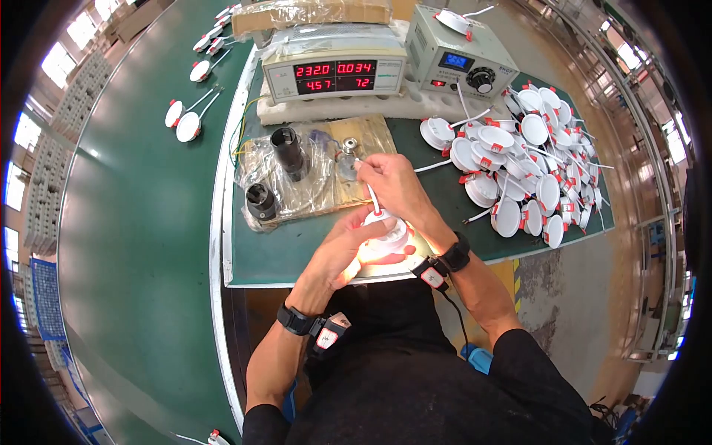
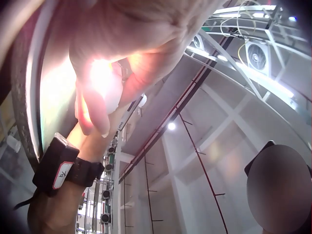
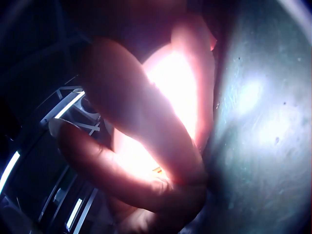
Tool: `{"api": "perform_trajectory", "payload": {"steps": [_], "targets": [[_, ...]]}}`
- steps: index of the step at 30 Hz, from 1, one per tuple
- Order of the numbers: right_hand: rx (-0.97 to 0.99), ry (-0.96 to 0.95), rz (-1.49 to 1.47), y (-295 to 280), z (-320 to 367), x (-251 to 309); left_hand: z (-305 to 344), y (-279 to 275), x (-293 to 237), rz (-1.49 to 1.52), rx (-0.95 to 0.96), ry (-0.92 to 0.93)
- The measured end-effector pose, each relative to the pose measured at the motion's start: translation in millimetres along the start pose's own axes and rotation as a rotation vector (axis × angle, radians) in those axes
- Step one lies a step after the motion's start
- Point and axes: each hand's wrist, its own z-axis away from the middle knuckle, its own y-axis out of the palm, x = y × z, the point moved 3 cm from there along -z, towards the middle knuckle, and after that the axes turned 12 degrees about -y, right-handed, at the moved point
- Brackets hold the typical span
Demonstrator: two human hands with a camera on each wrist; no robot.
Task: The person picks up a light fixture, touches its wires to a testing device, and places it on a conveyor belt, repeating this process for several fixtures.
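Observation:
A lit round white downlight (image 1: pixel 389 234) is gripped by my left hand (image 1: pixel 337 248), thumb on its back and fingers around the glowing face. Its white cable (image 1: pixel 373 199) rises to my right hand (image 1: pixel 399 189), which pinches the cable end beside a small metal post (image 1: pixel 349 146) on the wrapped board (image 1: pixel 363 189). Fingertips partly hide that cable end. In the left wrist view the lamp (image 2: pixel 113 90) glares beneath the left hand (image 2: pixel 146 29). Fingers (image 3: pixel 146 109) cross the bright lamp (image 3: pixel 178 92) in the right wrist view.
Behind the board, a power meter (image 1: pixel 334 67) shows red digits, next to a grey box with a dial (image 1: pixel 463 63). Black cylinders (image 1: pixel 289 152) stand on the board's left. A heap of downlights (image 1: pixel 534 159) lies right; several more lie on the left green table (image 1: pixel 141 245).

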Motion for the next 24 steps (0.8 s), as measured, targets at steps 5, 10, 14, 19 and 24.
{"api": "perform_trajectory", "payload": {"steps": [5,10,14,19,24], "targets": [[0.003,0.038,-0.028,0,1,6,4,2,-2,0.010,-0.010,-0.006],[-0.002,0.041,-0.010,-1,1,2,1,2,-1,0.024,-0.010,-0.014],[-0.002,0.039,-0.034,-2,1,1,-1,3,0,0.039,0.007,0.022],[0.003,-0.168,0.172,-15,5,2,-10,-7,12,0.051,0.063,0.050],[0.070,0.030,-0.133,-23,-2,-45,149,-56,22,-0.563,-0.988,0.646]]}}
